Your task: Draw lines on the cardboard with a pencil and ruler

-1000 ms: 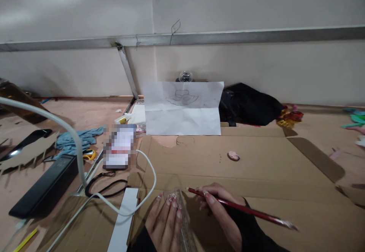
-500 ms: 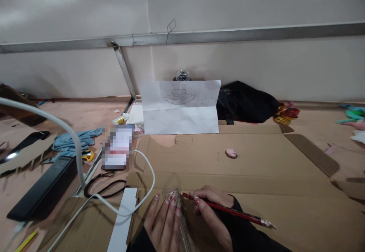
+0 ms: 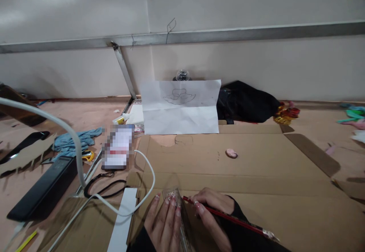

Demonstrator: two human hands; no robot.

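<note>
Under my left hand [image 3: 164,221] a clear ruler [image 3: 184,236] lies on the flattened cardboard [image 3: 256,191]; the fingers are stretched flat and press on it. My right hand [image 3: 212,210] pinches a red pencil [image 3: 234,218] between thumb and fingers. The pencil's tip end meets the cardboard area just right of the ruler's far end, and its back end points to the lower right. Farther off on the cardboard rests a small pink eraser-like lump [image 3: 231,153]. Faint pencil lines [image 3: 184,140] show near the cardboard's far edge.
A creased paper [image 3: 181,119] with a line drawing stands behind the cardboard. To the left are a phone [image 3: 118,147], a white cable [image 3: 152,172], a black power bank [image 3: 42,187], a blue cloth [image 3: 75,141] and a white strip [image 3: 122,221]. A black bag [image 3: 248,102] lies at the back.
The right hand and pencil have shifted slightly, with the pencil's back end lower and further right. My left hand and the ruler stay in place.
</note>
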